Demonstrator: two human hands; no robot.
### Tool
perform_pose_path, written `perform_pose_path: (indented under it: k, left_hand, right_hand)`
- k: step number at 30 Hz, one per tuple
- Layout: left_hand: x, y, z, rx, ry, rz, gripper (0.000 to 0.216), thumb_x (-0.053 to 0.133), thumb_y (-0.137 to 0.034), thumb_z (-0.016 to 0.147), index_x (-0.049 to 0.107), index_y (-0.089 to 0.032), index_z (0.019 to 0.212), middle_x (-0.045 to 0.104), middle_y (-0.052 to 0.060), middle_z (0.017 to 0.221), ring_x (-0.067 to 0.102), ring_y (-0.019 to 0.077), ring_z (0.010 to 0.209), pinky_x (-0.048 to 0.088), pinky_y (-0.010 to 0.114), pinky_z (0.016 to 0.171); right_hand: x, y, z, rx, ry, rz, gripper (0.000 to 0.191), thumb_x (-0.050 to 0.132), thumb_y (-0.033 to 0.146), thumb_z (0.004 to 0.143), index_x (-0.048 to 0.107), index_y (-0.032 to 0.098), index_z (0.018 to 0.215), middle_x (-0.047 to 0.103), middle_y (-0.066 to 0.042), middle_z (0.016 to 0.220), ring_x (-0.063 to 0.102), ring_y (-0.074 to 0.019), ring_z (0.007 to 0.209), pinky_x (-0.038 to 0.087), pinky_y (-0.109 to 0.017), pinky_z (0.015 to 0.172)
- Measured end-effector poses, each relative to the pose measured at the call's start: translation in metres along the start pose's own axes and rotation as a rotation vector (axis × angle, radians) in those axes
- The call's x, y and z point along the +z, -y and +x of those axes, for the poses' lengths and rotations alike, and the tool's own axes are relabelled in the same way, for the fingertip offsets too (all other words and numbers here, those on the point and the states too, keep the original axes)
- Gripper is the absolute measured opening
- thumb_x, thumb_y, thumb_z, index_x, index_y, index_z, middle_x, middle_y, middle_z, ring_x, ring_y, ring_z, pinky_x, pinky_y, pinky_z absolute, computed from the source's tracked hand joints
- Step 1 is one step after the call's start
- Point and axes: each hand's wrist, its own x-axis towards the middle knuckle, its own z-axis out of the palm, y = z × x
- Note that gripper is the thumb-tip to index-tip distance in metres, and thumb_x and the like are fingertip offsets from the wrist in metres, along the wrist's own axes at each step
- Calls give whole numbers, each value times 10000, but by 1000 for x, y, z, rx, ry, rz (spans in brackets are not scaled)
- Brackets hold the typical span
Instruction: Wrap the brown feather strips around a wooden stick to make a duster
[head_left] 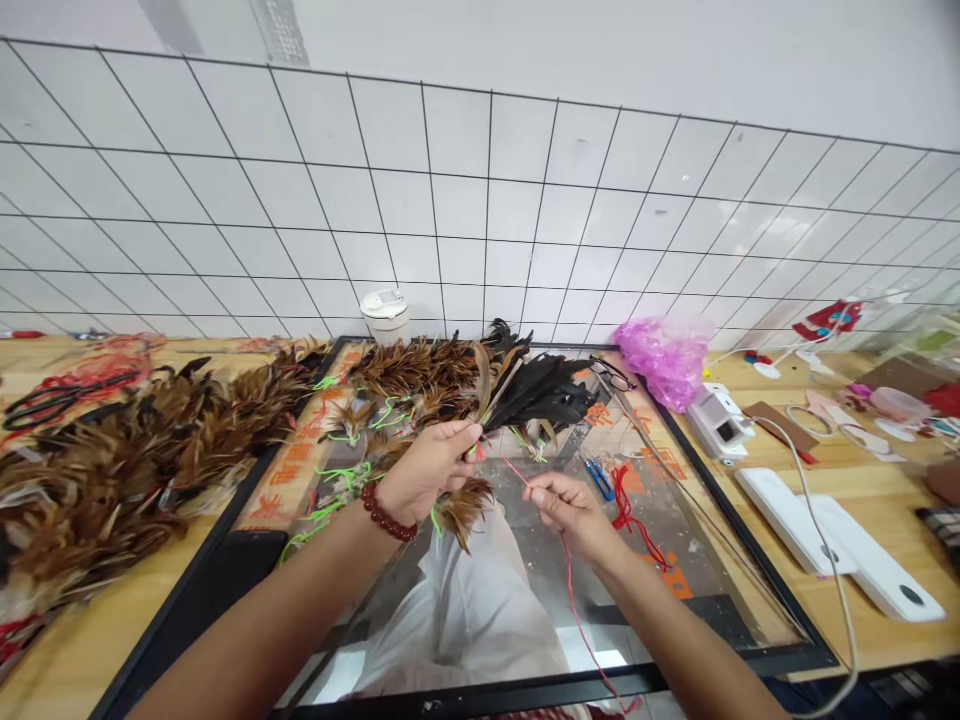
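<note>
so nearest to me are pale trousers [480, 610], visible through a glass panel in a black frame [787, 658] on the wooden desk [142, 595]. a red string [572, 590] trails down over the glass and runs up to the right hand [562, 500], thumb and fingers pinched on it. past that hand it looks pretty taut, heading for the left hand [439, 455], which grips the stem end of a black feather bundle [544, 395], tips fanned off to the right. the hands are apart, just the string between them.

looks to me like the binding step. can't tell how many wraps are on, the fingers hide it. i'd say the next move calls for steady tension from the right while the left keeps those stems from splaying.

a brown feather tuft [463, 512] sits just below the left hand, with blue snips [598, 479] and a tangle of red cords [624, 510] beyond the right. further back there's a row of brown feathers [420, 368], a white lidded cup [387, 318], a pink plastic bag [664, 360], then the wire grid [491, 180] by the wall.
</note>
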Motion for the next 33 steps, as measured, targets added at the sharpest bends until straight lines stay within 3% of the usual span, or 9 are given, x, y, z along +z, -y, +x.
perform_pose_path:
  k: [6,10,13,16,18,20,23,28,33]
  left_hand:
    - [3,7,2,73,-21,-30,483,759,-528,612,497,-126,674,471,-26,623,280,3,435,145,140,384]
    - [2,14,-1,108,-97,-16,425,709,-509,663,492,-145,689,445,-43,592,249,18,439,143,157,394]
    - [1,22,-5,238,-174,152,366,627,-467,752,460,-161,642,376,-58,539,256,40,446,170,173,405]
    - [3,28,-10,324,-147,311,330,545,-415,825,461,-166,625,379,-49,538,296,60,468,238,189,434]
    - [5,30,-11,371,-133,396,324,510,-379,852,466,-167,611,409,-37,547,354,77,500,301,200,476]
    - [5,31,-13,415,-163,491,298,493,-338,864,511,-163,624,485,-15,579,445,104,560,370,219,542]
    - [3,36,-15,534,-289,662,214,491,-273,868,648,-153,786,636,36,745,578,156,718,448,263,684]
    - [7,55,-22,721,-460,1105,354,410,-177,900,647,-160,1163,650,92,869,603,198,795,459,309,727]
    - [11,60,-24,544,-392,1161,304,395,-212,923,619,-138,1114,650,107,905,598,216,806,437,325,706]
  right_hand:
    - [-4,-10,4,26,-61,69,351,676,502,764,655,157,820,296,86,475,199,-53,433,120,-224,443]
    - [-2,-12,1,38,32,-73,374,621,534,808,671,164,829,428,50,527,322,-68,462,248,-218,472]
    - [-1,-1,2,-48,177,-356,335,651,484,808,695,197,975,651,-49,882,573,-159,799,435,-296,736]
    - [5,18,14,-158,129,-479,481,748,468,719,651,237,1131,629,-74,1153,534,-233,1094,373,-388,975]
    - [15,29,25,-131,119,-351,447,718,528,724,666,222,1046,664,-54,998,577,-206,964,419,-364,909]
    - [28,34,33,-1,174,-151,414,677,587,731,652,188,837,608,-8,719,540,-135,674,447,-277,679]
    - [44,36,37,182,149,75,488,710,585,691,465,177,581,326,85,474,225,-44,423,194,-207,417]
    - [56,35,38,150,-111,209,566,790,537,595,339,201,527,225,116,418,132,-23,393,78,-233,399]
    - [57,35,46,125,-252,246,585,825,513,515,324,210,511,226,121,398,127,-15,378,72,-228,387]
